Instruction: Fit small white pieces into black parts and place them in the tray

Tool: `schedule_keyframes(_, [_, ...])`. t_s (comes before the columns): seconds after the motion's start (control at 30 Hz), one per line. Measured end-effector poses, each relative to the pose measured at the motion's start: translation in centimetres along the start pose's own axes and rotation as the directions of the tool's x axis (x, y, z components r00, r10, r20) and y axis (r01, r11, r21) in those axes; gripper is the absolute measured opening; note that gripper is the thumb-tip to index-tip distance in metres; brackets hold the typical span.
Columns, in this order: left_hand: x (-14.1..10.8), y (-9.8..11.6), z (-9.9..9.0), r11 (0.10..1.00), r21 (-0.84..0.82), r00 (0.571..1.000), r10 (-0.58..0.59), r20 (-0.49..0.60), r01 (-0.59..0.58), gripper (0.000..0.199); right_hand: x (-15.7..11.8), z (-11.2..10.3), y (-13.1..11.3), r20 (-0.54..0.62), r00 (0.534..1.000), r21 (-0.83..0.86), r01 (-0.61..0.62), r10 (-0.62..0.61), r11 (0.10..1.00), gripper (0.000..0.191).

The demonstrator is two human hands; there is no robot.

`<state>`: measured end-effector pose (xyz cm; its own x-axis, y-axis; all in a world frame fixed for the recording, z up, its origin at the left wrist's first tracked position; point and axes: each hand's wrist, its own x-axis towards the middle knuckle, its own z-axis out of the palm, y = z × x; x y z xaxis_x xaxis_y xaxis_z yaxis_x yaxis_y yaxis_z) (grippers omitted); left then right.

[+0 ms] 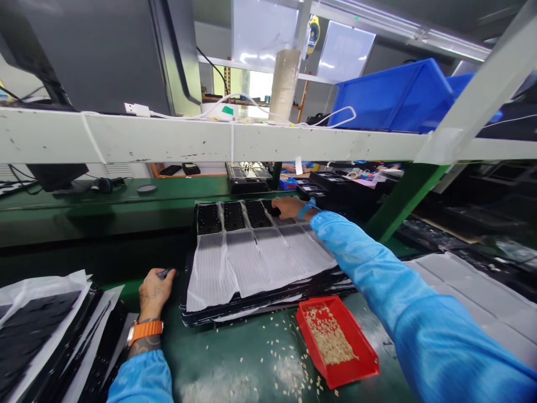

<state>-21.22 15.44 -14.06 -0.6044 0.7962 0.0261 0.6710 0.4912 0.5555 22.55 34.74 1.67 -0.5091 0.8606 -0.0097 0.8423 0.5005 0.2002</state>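
Black tray under right fingers

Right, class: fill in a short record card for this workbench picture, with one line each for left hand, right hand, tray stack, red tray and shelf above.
left hand: left hand rests on the green bench, pinching a small dark part beside the stack
right hand: right hand reaches to the far edge of the black tray stack
tray stack: white sheets cover most of it
red tray: red tray holds small pale pieces; more lie scattered on the bench
shelf above: blue bins
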Motion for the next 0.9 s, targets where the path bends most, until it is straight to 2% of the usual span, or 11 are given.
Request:
schedule_keyframes(0.2, [0.0, -0.1, 0.0, 0.999, -0.038, 1.0, -0.022, 0.003, 0.022, 0.037, 0.9, 0.1, 0.4, -0.018, 0.999, 0.033, -0.04, 0.04, 0.999, 0.038])
schedule_keyframes(0.53, [0.2, 0.0, 0.3, 0.996, -0.073, 0.999, -0.053, -0.002, 0.053, 0.036, 1.8, 1.1, 0.2, 0.007, 1.0, 0.026, -0.01, 0.009, 1.0, 0.034])
schedule_keyframes(0.9, [0.4, -0.4, 0.4, 0.99, -0.121, 0.997, -0.075, -0.007, 0.073, 0.038, 2.6, 1.2, 0.5, -0.016, 0.999, 0.012, -0.044, 0.044, 0.999, 0.037])
